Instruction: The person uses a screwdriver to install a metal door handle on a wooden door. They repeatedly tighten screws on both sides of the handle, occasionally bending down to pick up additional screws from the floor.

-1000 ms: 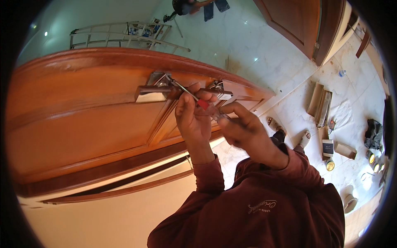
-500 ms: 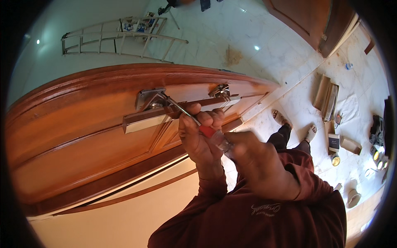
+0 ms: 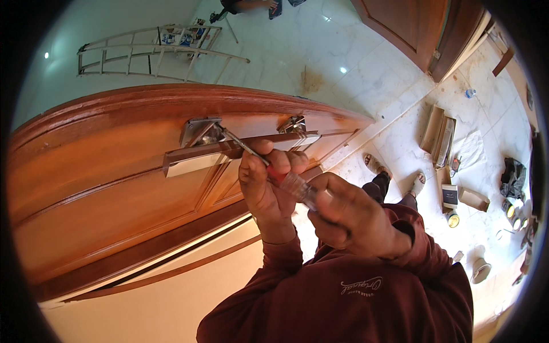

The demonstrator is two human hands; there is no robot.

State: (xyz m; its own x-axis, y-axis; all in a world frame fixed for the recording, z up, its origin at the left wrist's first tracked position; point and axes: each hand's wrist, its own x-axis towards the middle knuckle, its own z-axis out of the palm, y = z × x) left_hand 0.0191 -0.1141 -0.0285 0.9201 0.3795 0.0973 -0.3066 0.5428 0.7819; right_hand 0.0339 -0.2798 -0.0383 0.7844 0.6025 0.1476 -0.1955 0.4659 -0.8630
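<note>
A screwdriver (image 3: 295, 186) with a red and clear handle and a thin metal shaft slants up to the left. My right hand (image 3: 366, 220) is closed round the end of its handle. Thumb and fingers of my left hand (image 3: 267, 186) pinch the screwdriver where shaft and handle meet. The tip reaches a shiny metal mount (image 3: 201, 131) on a brown wooden door (image 3: 103, 171); whether it sits in a screw is too small to tell. A long wood-and-metal pull handle (image 3: 191, 163) runs along the door, with a second metal mount (image 3: 294, 124) farther right.
Beyond the door, a ladder (image 3: 128, 57) lies near part of another person (image 3: 246, 6). Another wooden door (image 3: 403, 28) stands at upper right. On the tiled floor to the right are open cardboard boxes (image 3: 473, 200), a black bag (image 3: 513, 177) and round lamps (image 3: 453, 220).
The whole view has shifted slightly, with the scene sliding left. My right hand has turned on the screwdriver handle; my left hand keeps its pinch, and the tip stays at the same mount.
</note>
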